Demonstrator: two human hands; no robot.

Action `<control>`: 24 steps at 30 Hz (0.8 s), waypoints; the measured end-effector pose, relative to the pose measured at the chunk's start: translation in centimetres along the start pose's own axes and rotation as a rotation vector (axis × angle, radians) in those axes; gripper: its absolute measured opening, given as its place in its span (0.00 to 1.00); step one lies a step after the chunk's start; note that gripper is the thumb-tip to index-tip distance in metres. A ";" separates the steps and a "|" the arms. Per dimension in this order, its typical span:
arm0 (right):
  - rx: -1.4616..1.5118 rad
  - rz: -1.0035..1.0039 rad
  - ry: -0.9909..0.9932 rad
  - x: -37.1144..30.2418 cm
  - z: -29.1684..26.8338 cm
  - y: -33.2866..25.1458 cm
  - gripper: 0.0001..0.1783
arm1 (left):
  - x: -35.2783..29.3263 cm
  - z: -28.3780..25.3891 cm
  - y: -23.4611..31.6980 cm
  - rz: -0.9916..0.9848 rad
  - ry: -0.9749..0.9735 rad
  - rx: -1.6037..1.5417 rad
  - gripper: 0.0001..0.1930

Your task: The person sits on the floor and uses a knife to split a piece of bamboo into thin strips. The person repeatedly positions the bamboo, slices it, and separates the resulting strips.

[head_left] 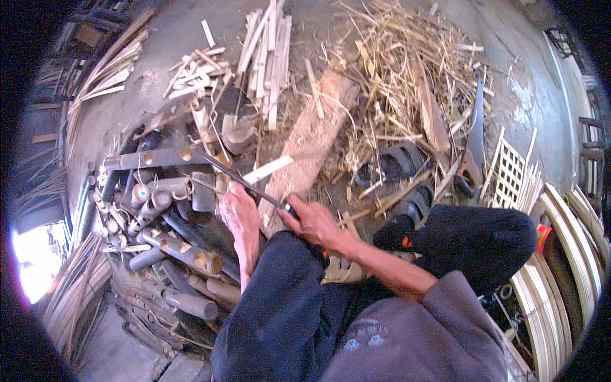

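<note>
My right hand (315, 223) is closed round the dark handle of a knife (254, 189). The long, narrow dark blade points up and left, passing just above my left hand (240, 210). The left fingers are curled closed, and a pale bamboo strip (270, 168) emerges beside them, crossing the blade. Part of that strip is hidden by the hand and knife. Below and beyond both hands lies a thick, rough wooden plank (312, 137).
Cut bamboo tubes (184, 251) are heaped at my left. Split bamboo strips (267, 57) lie ahead, beside a mound of shavings (401, 70). To the right are a handsaw (472, 146), a woven lattice (509, 165) and long curved slats (541, 312). Sandals (391, 167) sit near my leg.
</note>
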State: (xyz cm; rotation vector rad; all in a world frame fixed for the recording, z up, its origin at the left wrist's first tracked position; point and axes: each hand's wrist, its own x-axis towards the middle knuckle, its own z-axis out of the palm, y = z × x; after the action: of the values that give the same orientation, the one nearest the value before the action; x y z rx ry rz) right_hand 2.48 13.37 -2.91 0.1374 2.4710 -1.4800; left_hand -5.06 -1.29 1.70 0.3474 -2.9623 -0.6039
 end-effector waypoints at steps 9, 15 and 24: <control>-0.078 0.083 -0.022 0.3 -1.9 3.7 0.25 | 0.3 0.0 1.1 -0.097 -0.145 -0.138 0.29; -0.075 0.071 -0.003 0.7 -1.5 4.5 0.23 | 0.2 -0.5 -0.3 -0.165 -0.172 -0.217 0.28; -0.034 -0.031 -0.034 1.2 -1.0 -0.3 0.21 | 0.7 -0.9 0.0 -0.177 -0.165 -0.229 0.24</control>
State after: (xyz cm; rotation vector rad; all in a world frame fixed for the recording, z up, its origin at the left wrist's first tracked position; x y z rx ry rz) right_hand 1.11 14.03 -2.57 0.0674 2.4799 -1.4400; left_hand -5.57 -1.79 2.51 0.5660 -2.9906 -1.0293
